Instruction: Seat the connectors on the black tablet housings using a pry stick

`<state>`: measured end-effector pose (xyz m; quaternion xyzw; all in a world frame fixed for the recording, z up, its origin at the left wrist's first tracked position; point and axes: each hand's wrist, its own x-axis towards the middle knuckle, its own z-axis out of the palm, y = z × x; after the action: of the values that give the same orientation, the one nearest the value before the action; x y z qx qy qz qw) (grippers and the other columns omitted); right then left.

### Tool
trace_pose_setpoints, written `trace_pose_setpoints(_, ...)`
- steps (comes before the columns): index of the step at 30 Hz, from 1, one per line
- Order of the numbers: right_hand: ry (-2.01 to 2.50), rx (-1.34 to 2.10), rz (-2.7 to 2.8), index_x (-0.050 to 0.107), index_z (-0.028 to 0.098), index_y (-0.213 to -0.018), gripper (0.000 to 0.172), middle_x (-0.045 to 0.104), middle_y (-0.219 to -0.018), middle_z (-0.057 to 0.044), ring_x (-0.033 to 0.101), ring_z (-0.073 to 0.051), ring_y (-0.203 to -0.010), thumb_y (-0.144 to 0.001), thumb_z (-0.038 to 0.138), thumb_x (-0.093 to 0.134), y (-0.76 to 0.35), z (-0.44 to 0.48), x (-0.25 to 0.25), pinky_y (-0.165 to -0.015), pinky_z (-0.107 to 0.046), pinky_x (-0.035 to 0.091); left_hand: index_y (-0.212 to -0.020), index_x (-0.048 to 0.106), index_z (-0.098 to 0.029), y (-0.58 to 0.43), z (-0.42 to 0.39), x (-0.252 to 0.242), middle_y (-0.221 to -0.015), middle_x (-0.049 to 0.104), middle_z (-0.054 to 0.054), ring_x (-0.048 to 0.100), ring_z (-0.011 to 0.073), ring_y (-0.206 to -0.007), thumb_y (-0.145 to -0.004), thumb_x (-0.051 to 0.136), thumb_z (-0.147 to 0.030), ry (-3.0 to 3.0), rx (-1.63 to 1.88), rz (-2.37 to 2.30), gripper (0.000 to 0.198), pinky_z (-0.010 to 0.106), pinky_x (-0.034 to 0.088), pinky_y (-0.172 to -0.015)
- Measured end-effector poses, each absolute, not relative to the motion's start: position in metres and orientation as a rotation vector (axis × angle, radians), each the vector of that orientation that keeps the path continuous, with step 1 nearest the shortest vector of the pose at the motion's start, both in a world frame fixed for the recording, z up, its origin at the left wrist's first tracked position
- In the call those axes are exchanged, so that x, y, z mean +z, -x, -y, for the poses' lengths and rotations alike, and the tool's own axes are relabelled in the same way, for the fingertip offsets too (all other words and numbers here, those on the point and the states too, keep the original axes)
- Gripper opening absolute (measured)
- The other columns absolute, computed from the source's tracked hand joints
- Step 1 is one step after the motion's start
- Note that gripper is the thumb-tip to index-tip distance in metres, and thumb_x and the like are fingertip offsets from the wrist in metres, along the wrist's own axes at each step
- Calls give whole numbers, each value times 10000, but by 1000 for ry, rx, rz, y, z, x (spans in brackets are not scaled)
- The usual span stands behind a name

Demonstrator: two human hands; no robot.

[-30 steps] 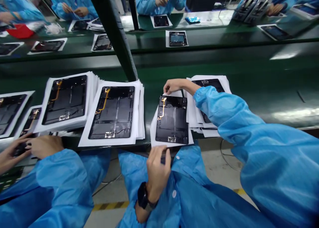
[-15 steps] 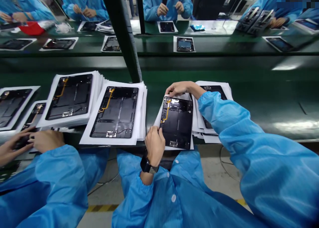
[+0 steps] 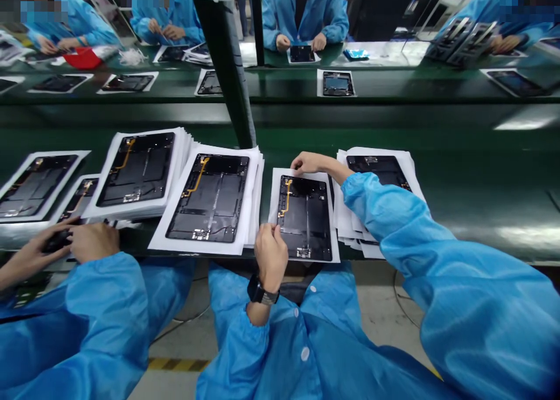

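A black tablet back housing (image 3: 304, 219) with an orange flex cable lies on a white paper sheet (image 3: 273, 196) at the bench's front edge. My left hand (image 3: 271, 254), wearing a dark watch, grips its lower left edge with curled fingers. At the top edge, the fingers of my right hand (image 3: 310, 162) are pressed together; what lies between them is hidden. Beyond my right wrist, partly covered by the sleeve, another housing (image 3: 377, 168) rests on a paper-layered stack. On my left a similar housing (image 3: 210, 199) tops a pile of sheets.
A dark post (image 3: 238, 85) rises behind the left stacks. Another stacked housing (image 3: 137, 169) stands farther left. A co-worker's hands (image 3: 94, 242) handle a dark item there. Across the green bench (image 3: 371, 129), several people work by a row of tablets.
The housing, tilted to the right and overhanging its sheet before, now lies flatter and farther left on the paper. Both hands stay at its edges. My view has shifted slightly.
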<state>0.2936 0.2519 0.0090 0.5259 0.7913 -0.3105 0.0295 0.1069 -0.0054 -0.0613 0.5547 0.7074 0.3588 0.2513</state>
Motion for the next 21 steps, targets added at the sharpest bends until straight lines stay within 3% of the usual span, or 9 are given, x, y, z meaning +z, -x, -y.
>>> trace_pose_setpoints(5, -1719, -759, -2445, 821, 183, -1095, 251, 801, -1133, -80, 695, -220, -987, -874, 230, 711, -287, -251, 2, -821, -275, 473, -950, 650, -198, -113, -6, -58, -981, 700, 121, 682, 274, -945, -1036, 455, -224, -1576, 945, -2004, 215, 370, 499, -828)
trace_pose_setpoints(10, -1876, -653, -2401, 814, 137, -1108, 254, 799, -1165, -148, 724, -274, -1010, -919, 219, 665, -296, -244, 7, -851, -316, 517, -1219, 648, -151, -115, 2, -65, -1098, 672, 145, 687, 286, -1013, -1045, 509, -287, -1652, 887, -2036, 261, 365, 538, -807)
trace_pose_setpoints(13, -1970, -622, -2442, 799, 116, -1111, 272, 783, -1203, -166, 714, -288, -1073, -971, 194, 579, -303, -235, 18, -924, -342, 516, -1260, 645, -165, -104, 18, -76, -1125, 649, 135, 690, 271, -1022, -1043, 545, -316, -1832, 942, -1914, 283, 365, 560, -818)
trace_pose_setpoints(17, -1934, -701, -2745, 774, 119, -1016, 320, 764, -968, -103, 684, -228, -921, -1055, 274, 497, -329, -202, 26, -887, -354, 502, -1221, 657, -198, -100, 32, -83, -1118, 658, 99, 680, 229, -1050, -1021, 599, -251, -1964, 1156, -1605, 215, 377, 562, -938)
trace_pose_setpoints(21, -1946, -513, -2995, 681, 170, -793, 421, 619, -778, -46, 611, -224, -890, -1086, 415, 502, -380, -140, 19, -940, -403, 453, -1155, 667, -213, -142, 28, -87, -1082, 691, 76, 645, 233, -1063, -1003, 616, -177, -2097, 1081, -1426, 165, 413, 546, -968)
